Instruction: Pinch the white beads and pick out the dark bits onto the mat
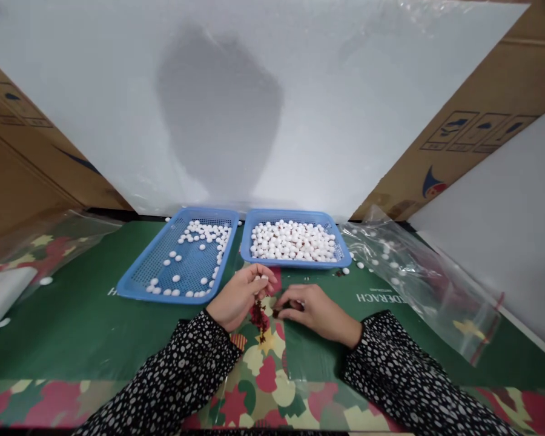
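My left hand [240, 295] is closed, palm partly up, with a few small white balls [262, 278] between its curled fingers. To its right, my right hand [320, 310] has thumb and fingers pinched together low over the table covering. Something dark shows at its fingertips, too small to name. Between the two hands lies a loose line of dark reddish-brown bits [260, 319]. Just behind them stands a blue basket [295, 264] full of white balls. At the left is a second blue basket [186, 257], with white balls spread thinly along its edges.
A clear plastic bag [429, 287] lies at the right, with several white balls in or under it. A white object [6, 293] sits at the far left. Cardboard [472, 133] and a white panel [327, 109] rise behind the green patterned covering [72, 327].
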Tool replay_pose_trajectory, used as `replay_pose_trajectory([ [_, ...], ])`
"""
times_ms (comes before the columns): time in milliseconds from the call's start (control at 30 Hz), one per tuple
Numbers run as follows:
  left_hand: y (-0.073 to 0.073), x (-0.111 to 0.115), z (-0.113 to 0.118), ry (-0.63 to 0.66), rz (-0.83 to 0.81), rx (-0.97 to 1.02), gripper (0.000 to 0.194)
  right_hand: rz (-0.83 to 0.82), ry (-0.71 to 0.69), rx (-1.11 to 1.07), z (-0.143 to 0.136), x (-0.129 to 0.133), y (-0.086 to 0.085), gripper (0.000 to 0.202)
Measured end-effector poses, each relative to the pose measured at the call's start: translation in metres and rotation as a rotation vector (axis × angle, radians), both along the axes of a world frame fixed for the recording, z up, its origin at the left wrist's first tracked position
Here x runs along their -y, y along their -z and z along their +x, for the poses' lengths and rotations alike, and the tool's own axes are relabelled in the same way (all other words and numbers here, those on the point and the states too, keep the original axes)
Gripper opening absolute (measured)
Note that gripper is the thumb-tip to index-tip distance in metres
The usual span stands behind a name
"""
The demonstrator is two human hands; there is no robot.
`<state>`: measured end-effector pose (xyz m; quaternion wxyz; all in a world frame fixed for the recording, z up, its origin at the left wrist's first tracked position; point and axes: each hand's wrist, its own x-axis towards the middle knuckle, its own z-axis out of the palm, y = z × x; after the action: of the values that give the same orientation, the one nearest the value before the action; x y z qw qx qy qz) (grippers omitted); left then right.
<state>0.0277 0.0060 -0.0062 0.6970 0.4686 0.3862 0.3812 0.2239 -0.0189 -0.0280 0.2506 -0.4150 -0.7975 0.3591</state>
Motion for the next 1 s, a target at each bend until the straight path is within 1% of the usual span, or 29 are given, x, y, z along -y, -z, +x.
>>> replay_pose_trajectory([
  [67,0.000,0.000,0.000,0.005,0.018,-0.009,0.018,0.036,-0.014,0.063,-0.003,0.002,0.002,0.007],
  [133,0.000,0.000,-0.001,0.004,0.029,-0.044,0.021,0.062,-0.005,0.085,-0.006,0.003,0.006,0.005],
  [233,0.000,0.000,-0.001,0.036,0.052,-0.097,0.022,0.071,0.028,0.081,-0.007,0.004,0.010,0.002],
  [333,0.000,0.000,-0.001,0.060,0.077,-0.113,0.023,0.077,0.057,0.083,-0.006,0.003,0.013,0.005],
  [467,0.001,0.000,-0.002,0.056,0.090,-0.126,0.025,0.073,0.073,0.047,-0.004,0.002,0.014,0.009],
  [533,0.002,0.000,-0.002,0.053,0.079,-0.122,0.027,0.060,0.071,-0.008,-0.003,0.001,0.013,0.012],
  [600,0.003,0.000,-0.002,0.037,0.060,-0.109,0.030,0.012,0.105,-0.112,-0.003,0.000,0.010,0.013],
  [733,0.005,-0.001,-0.002,-0.001,0.048,-0.089,0.026,-0.207,0.264,-0.417,-0.003,-0.002,0.001,0.006],
  [800,0.005,-0.001,-0.001,0.004,0.043,-0.088,0.025,-0.287,0.304,-0.544,-0.004,-0.002,-0.002,0.009],
  [900,0.004,0.000,0.001,0.011,0.018,-0.072,0.027,-0.317,0.327,-0.661,-0.006,-0.001,-0.004,0.015],
  [1000,0.003,0.001,0.002,0.009,-0.011,-0.061,0.028,-0.275,0.343,-0.647,-0.008,0.001,-0.004,0.015],
])
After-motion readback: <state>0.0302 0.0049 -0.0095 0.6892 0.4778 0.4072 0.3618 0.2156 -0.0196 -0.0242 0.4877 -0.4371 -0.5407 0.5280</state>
